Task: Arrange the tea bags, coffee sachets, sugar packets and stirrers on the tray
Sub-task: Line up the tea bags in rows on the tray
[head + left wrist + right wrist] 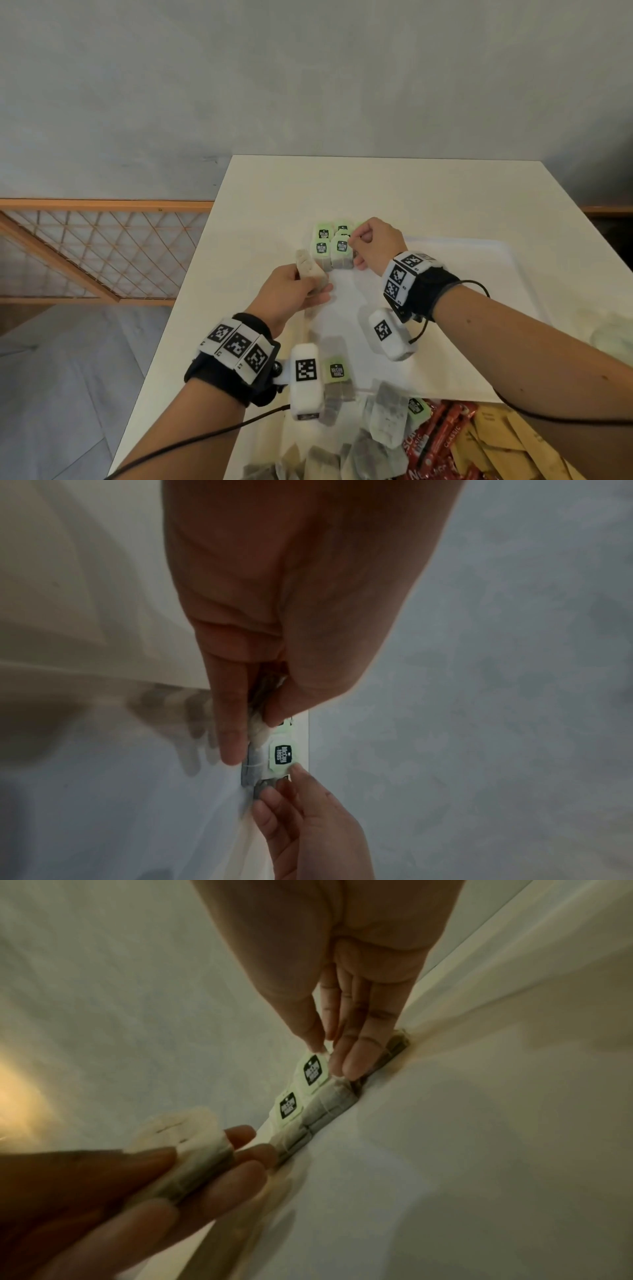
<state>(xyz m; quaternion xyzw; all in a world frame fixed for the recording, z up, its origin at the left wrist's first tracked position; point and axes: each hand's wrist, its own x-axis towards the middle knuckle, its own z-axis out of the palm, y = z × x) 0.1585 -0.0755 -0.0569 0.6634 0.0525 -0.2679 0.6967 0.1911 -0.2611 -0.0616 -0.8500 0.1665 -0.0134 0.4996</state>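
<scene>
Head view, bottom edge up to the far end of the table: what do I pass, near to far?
Loose pile of tea bags → single green-tagged tea bag → left hand gripping a stack of tea bags → arranged green-tagged tea bags → bare white table.

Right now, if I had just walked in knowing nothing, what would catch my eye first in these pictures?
Probably the two hands meeting at the tray's far left corner: the right hand pinches the green tag of one tea bag in a neat cluster of tea bags, while the left hand keeps its grip on a small stack of tea bags beside it. Next come the chequered wrist bands and, nearest you, a jumbled heap of red coffee sachets.
</scene>
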